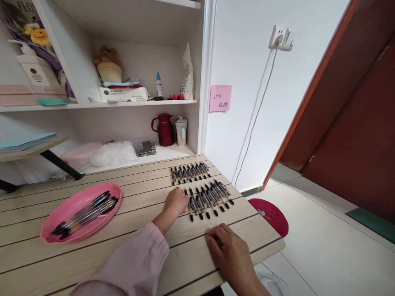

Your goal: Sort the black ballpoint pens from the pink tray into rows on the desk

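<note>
Two rows of black and clear pens lie on the wooden table: a far row [190,172] and a near row [212,198], with dark ends towards me. My left hand [175,202] is at the left end of the near row, its fingers closed against the leftmost pen [189,207]; its fingertips are partly hidden. My right hand [230,248] rests curled near the table's front right corner, just below the near row. Something dark shows between its thumb and fingers, too covered to name. On the left, a pink oval tray [49,230] holds several more pens [89,213].
White shelves [154,103] stand behind the table [138,222], with a red jug [166,130] and a light cup [181,131]. A small raised stand [55,154] is at the far left. Beyond the table's right edge is a red round seat [273,216].
</note>
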Demonstrator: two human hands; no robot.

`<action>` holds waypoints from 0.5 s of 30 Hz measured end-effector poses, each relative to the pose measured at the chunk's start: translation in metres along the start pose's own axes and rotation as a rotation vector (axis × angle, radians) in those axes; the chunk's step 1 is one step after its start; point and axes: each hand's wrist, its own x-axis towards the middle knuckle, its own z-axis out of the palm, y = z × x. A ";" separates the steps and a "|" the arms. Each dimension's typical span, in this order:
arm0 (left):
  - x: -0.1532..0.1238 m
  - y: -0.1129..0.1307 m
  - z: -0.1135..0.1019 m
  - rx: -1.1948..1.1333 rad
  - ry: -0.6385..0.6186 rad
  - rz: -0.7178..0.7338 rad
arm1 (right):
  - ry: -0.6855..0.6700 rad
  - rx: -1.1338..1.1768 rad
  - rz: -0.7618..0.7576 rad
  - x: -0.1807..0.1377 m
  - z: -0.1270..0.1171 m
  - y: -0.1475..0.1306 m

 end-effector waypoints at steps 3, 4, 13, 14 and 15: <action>-0.003 0.001 -0.001 0.023 0.003 0.010 | -0.029 -0.016 0.012 0.004 -0.004 -0.001; -0.004 0.001 -0.001 0.033 0.011 0.020 | -0.034 -0.034 0.021 0.007 -0.006 -0.002; -0.009 -0.002 0.003 0.137 0.121 0.185 | -0.084 -0.264 0.085 0.040 -0.012 -0.018; -0.010 -0.002 0.004 0.147 0.130 0.204 | -0.095 -0.279 0.084 0.041 -0.010 -0.020; -0.011 -0.002 0.004 0.156 0.138 0.221 | -0.102 -0.292 0.084 0.043 -0.009 -0.022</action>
